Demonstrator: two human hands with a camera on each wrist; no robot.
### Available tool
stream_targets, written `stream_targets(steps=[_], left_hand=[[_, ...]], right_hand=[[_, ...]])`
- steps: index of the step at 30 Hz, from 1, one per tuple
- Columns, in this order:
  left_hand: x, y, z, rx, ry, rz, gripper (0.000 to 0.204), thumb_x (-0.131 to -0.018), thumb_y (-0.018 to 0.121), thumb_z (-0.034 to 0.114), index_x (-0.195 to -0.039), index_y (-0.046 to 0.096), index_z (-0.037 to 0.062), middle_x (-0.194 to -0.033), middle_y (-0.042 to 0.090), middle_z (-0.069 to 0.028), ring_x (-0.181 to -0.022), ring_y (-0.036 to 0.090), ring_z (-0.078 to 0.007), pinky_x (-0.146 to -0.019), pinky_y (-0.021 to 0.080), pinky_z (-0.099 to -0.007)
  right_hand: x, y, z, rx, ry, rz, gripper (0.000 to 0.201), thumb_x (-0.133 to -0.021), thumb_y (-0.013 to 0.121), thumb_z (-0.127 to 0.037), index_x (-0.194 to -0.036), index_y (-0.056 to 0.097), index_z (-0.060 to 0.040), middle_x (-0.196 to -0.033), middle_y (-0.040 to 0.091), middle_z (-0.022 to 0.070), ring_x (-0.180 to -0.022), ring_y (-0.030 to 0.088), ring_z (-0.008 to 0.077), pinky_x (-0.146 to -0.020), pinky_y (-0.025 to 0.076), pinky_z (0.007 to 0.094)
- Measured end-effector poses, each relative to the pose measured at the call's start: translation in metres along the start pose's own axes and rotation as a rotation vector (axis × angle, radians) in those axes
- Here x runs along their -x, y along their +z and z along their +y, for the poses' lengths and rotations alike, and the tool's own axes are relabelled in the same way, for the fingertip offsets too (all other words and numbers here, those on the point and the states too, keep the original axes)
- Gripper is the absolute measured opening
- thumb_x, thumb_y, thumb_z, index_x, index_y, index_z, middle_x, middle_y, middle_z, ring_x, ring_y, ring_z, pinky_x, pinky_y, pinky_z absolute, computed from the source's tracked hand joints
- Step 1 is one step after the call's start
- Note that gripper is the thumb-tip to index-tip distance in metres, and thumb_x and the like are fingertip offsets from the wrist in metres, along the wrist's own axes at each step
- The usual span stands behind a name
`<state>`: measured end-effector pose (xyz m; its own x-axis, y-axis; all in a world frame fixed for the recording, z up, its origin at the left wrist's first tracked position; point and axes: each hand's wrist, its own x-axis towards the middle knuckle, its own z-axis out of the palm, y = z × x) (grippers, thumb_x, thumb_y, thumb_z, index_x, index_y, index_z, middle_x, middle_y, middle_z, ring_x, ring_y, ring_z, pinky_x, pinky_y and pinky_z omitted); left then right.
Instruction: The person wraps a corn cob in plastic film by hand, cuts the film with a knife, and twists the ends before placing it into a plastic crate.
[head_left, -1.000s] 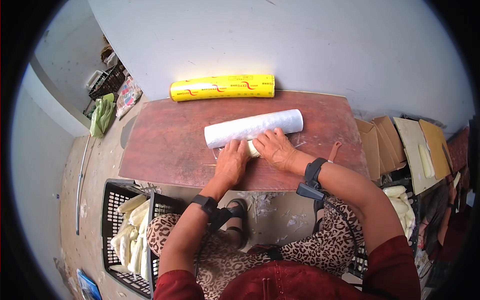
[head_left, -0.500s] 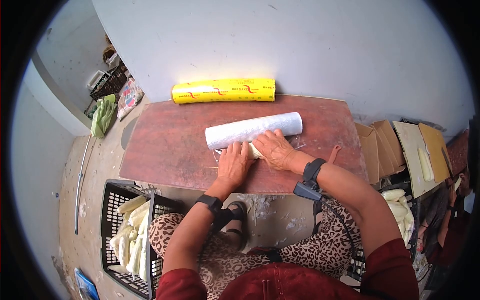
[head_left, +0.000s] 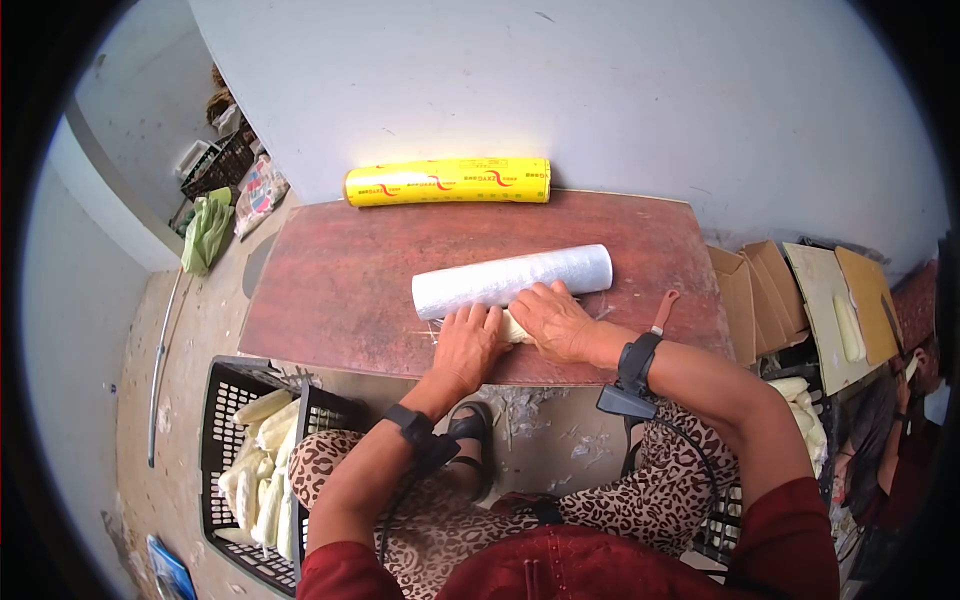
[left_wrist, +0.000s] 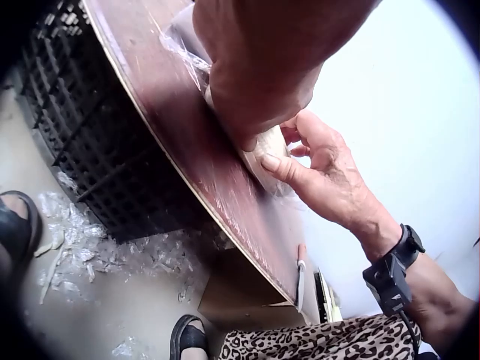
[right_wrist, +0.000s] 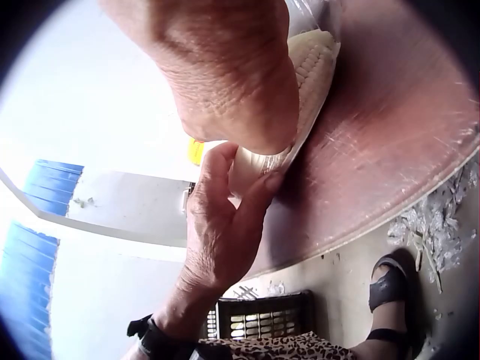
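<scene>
A pale ear of corn (head_left: pixel 515 328) lies on the brown tabletop (head_left: pixel 330 290), mostly covered by both hands. The left hand (head_left: pixel 468 345) grips its left end, fingers curled over the far side; the right hand (head_left: pixel 555 320) grips the right part the same way. Just beyond the fingers lies a roll of clear film (head_left: pixel 510 280). In the right wrist view the corn (right_wrist: pixel 311 71) shows its kernels under clear film, with the left thumb along its side. The left wrist view shows the right thumb against the corn (left_wrist: pixel 262 161).
A yellow printed roll (head_left: pixel 447 183) lies at the table's back by the wall. A red-handled knife (head_left: pixel 665 310) rests near the right edge. Black crates of corn stand left (head_left: pixel 213 440) and right; cardboard boxes (head_left: pixel 735 290) and another person are at the right.
The film roll has shifted toward the person and slightly right. Both hands have moved a little nearer the front edge with the corn, still gripping it.
</scene>
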<state>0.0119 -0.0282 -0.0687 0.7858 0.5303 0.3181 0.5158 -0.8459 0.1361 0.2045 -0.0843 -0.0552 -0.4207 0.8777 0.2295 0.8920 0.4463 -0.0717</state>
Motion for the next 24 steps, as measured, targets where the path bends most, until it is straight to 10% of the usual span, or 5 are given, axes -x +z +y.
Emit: stream_targets(steps=[12,24], left_hand=[[0.0,-0.01,0.002,0.087,-0.03,-0.129,0.048,-0.077,0.073,0.026,-0.116,0.053,0.0074,-0.104,0.056,-0.0134,-0.103,0.055,-0.0328,-0.086,0.043,-0.0438],[-0.025,0.006,-0.027,0.266,-0.076,-0.34,0.045,-0.083,0.07,0.032,-0.117,0.057,0.0065,-0.109,0.061,-0.0175,-0.105,0.06,-0.0378,-0.092,0.047,-0.0461]], right_hand=[[-0.018,-0.03,0.001,-0.29,0.258,-0.274,0.024,-0.09,0.057,-0.017,-0.109,0.059,-0.0038,-0.11,0.063,0.0156,-0.11,0.057,0.0347,-0.089,0.041,0.0537],[-0.04,-0.033,0.028,-0.177,0.344,0.137,0.034,-0.087,0.057,-0.007,-0.121,0.054,-0.003,-0.118,0.06,0.0154,-0.115,0.053,0.034,-0.098,0.036,0.0474]])
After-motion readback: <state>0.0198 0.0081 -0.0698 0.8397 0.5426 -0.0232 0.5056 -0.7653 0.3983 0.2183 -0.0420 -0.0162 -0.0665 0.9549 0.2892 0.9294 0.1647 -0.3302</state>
